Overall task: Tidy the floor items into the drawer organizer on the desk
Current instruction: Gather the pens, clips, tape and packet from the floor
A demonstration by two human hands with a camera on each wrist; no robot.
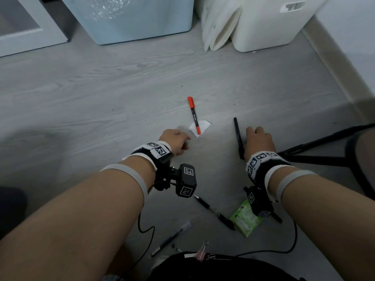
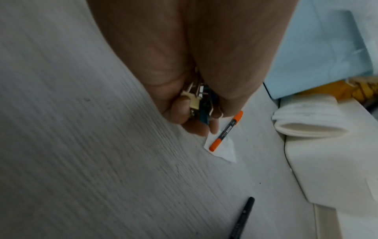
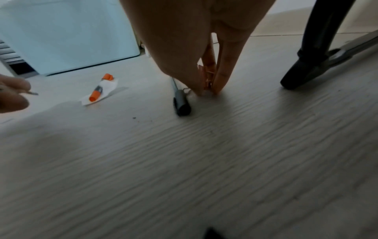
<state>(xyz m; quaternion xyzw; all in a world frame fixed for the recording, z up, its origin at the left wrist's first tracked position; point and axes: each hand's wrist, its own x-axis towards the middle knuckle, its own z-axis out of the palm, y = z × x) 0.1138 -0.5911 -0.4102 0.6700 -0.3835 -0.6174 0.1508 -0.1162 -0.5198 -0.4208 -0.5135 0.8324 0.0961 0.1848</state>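
My left hand (image 1: 179, 140) hovers low over the grey floor and grips a bunch of small binder clips (image 2: 197, 105), yellow and blue among them. Just beyond its fingertips an orange marker (image 1: 193, 115) lies across a white scrap of paper (image 1: 203, 125). My right hand (image 1: 258, 138) reaches down to the floor beside a black pen (image 1: 237, 134). Its thumb and fingers (image 3: 222, 80) pinch a small pinkish-orange binder clip (image 3: 208, 76) that touches the floor, right next to the pen's end (image 3: 182, 105).
Nearer me on the floor lie another black pen (image 1: 213, 211), a green gum packet (image 1: 243, 220), a clear-capped pen (image 1: 172, 238) and a pink binder clip (image 1: 200, 253). A black chair base (image 1: 316, 151) stands at the right. A pale blue bin (image 1: 132, 19) and a white bin (image 1: 263, 23) stand at the back.
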